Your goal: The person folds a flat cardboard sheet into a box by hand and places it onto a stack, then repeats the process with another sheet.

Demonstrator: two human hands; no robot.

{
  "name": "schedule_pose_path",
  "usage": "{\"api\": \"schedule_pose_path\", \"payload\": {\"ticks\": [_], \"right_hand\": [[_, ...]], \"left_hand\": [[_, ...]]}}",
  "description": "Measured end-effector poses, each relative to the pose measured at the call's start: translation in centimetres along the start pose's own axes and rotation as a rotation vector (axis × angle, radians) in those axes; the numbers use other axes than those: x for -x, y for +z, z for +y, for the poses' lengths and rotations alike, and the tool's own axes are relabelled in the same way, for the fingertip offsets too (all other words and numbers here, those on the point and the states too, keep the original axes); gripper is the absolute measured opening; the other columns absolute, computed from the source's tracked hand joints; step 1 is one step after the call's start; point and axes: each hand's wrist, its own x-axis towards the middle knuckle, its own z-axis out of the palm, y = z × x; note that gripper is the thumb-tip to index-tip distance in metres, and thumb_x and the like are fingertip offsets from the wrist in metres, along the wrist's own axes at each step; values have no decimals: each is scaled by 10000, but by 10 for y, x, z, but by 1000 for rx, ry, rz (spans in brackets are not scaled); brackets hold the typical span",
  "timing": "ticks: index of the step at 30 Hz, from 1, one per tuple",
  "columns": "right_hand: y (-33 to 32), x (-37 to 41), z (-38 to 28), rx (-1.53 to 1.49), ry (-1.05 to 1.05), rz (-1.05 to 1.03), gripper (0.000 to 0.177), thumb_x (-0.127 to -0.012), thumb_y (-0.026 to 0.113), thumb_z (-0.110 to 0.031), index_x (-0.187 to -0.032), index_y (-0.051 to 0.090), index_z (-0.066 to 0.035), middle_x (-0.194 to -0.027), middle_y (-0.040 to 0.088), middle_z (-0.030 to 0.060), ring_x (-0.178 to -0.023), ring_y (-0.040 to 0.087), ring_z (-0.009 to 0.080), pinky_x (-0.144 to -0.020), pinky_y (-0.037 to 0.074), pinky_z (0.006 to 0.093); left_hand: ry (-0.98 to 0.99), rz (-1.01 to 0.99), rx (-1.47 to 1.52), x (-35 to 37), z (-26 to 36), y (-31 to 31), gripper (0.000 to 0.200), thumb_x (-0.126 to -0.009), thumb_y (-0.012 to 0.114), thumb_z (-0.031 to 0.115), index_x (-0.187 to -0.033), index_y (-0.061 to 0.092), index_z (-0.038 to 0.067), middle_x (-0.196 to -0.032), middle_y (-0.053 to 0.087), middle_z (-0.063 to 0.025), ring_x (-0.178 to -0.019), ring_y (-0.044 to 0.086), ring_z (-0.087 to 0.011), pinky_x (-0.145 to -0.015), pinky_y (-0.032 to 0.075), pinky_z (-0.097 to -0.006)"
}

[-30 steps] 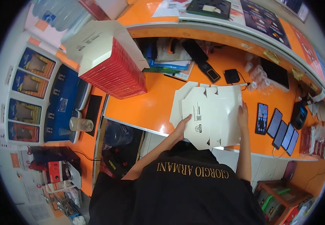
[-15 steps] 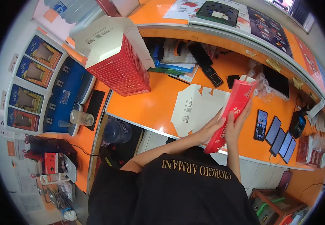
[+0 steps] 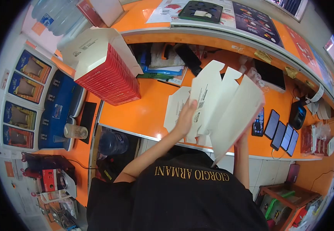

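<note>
My two hands hold an unfolded cardboard box blank [image 3: 228,104] above the counter, its white inner face up and its red outer side showing along the right edge. My left hand [image 3: 187,115] is closed on the blank's left edge, near the printed text. At the lower right edge, my right hand [image 3: 242,141] grips from the outer side, its fingers mostly hidden behind the card. Under the held piece, another white box blank [image 3: 174,109] lies flat on the orange counter [image 3: 151,90], partly covered.
A tall stack of red boxes [image 3: 111,79] stands at the left, an open white one on top. Several phones [image 3: 278,134] lie at the right beside a black device [image 3: 298,115]. Papers and folders [image 3: 163,61] fill the shelf. A blue water bottle [image 3: 113,143] sits below.
The narrow red folded box blank between my hands has been opened out, now showing its white inside. My hands have moved apart, and the view has shifted slightly.
</note>
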Motion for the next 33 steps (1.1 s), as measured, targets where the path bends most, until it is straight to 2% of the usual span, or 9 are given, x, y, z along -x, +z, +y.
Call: {"api": "schedule_pose_path", "payload": {"ticks": [6,11,15,19,21,26,28,31,33], "right_hand": [[-10,3,19,99,159,186,702,-929,374,-509,-1439,150,-81,-1467,222,89,-1343,206,230,-1081,192,358],[-13,-18,16,40,389,404,586,-953,353,-466,-1393,304,-82,-1356,415,83,-1210,436,206,-994,372,324],[-53,-32,-23,1004,439,321,555,-936,392,-465,-1329,404,-74,-1226,543,101,-1080,544,241,-901,442,346],[-116,-46,1,682,446,519,510,-877,539,-334,-1254,441,-6,-1054,626,151,-972,607,276,-834,469,374],[-145,-54,23,1688,229,293,539,-836,599,-261,-1277,417,-12,-1042,622,195,-972,611,290,-789,488,389],[-98,-50,55,2192,206,445,515,-832,569,-150,-1293,386,-7,-1334,405,240,-1159,480,372,-842,477,426],[-104,-44,73,2772,-599,435,420,-857,508,-116,-1251,432,8,-1341,389,219,-1124,506,349,-814,492,438],[-96,-51,78,2682,-521,153,361,-864,435,-61,-1220,477,-11,-1236,493,194,-1095,518,328,-859,450,441],[-63,-59,58,2491,100,138,277,-840,460,-69,-1099,547,-21,-1085,577,160,-1002,557,307,-805,470,413]], "left_hand": [[534,230,-896,12,-39,55,586,-960,380,288,-1409,179,-31,-1440,237,-210,-1349,203,-263,-1094,141,-336],[12,7,-186,-11,-38,5,606,-962,396,338,-1398,205,-38,-1415,317,-165,-1326,270,-238,-1085,177,-316],[-358,91,141,-16,-42,-50,558,-961,404,331,-1414,229,56,-1316,449,-142,-1204,452,-196,-928,428,-322],[-432,186,106,-20,-76,-68,525,-964,382,283,-1417,232,65,-1318,454,-130,-1194,455,-220,-967,378,-321],[-279,205,-209,-28,-102,-82,576,-927,455,216,-1422,203,63,-1334,433,-171,-1210,448,-274,-973,378,-341],[-4,216,-735,-24,-108,-100,657,-867,531,135,-1417,186,35,-1328,396,-257,-1203,433,-362,-988,367,-396],[-34,224,-793,-20,-112,-102,648,-854,537,108,-1408,208,32,-1301,415,-274,-1187,438,-384,-986,362,-414],[436,390,-1233,-18,-105,-93,586,-852,522,99,-1356,259,-41,-1166,510,-230,-1041,521,-404,-924,404,-431],[576,368,-1342,-8,-71,-76,562,-852,543,101,-1355,307,18,-1185,512,-215,-1083,533,-374,-896,439,-410]]}}
